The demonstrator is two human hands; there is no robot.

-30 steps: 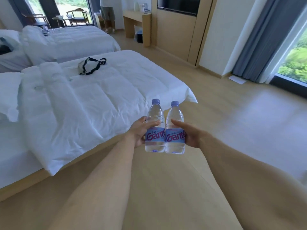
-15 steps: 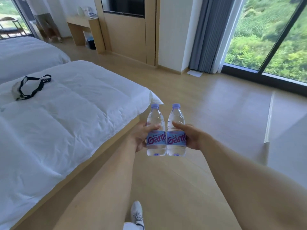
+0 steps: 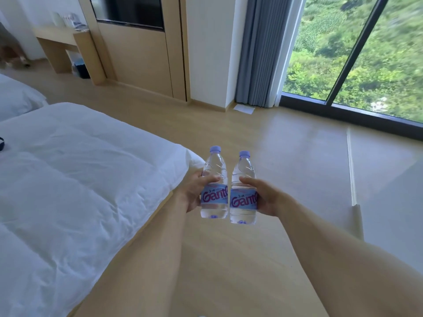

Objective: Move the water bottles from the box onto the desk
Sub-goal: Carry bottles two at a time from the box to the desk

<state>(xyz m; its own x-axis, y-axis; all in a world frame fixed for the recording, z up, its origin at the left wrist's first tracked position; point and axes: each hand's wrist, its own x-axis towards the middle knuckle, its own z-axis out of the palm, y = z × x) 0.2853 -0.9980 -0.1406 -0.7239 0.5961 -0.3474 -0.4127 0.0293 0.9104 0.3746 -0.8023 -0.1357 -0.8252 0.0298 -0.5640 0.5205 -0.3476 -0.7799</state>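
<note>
I am looking at a light wooden floor (image 3: pixel 263 138) running across the room to the window wall. A small white sheet of paper (image 3: pixel 244 109) is lying flat on it beside the foot of the grey curtain. On the left, a bed (image 3: pixel 146 227) on a wooden frame is standing on the floor, and a rumpled white duvet (image 3: pixel 75 179) is covering it. A black strap (image 3: pixel 1 144) is lying on the duvet at the picture's left edge. Farther back, a wooden desk (image 3: pixel 57 35) is carrying a few blurred items.

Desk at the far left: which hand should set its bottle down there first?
Left, probably. The left hand and its bottle are on the same side as the desk; the right hand with its bottle would have to cross over.
</note>
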